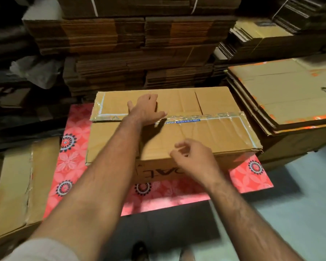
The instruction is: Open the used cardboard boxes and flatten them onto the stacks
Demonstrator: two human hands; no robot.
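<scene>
Cardboard box (pixel 196 136) sits taped on the pink mat (pixel 72 161), left hand (pixel 145 110) pressing spread fingers at its seam, right hand (pixel 192 157) loosely curled, empty; next, probably peel tape.

Red floral mat (pixel 68 162) (floor (pixel 290 213) beneath)

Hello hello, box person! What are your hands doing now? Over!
Left hand flat on taped box, fingers open. Right hand loosely curled over near flap, holding nothing. Tape still across seam.
</scene>
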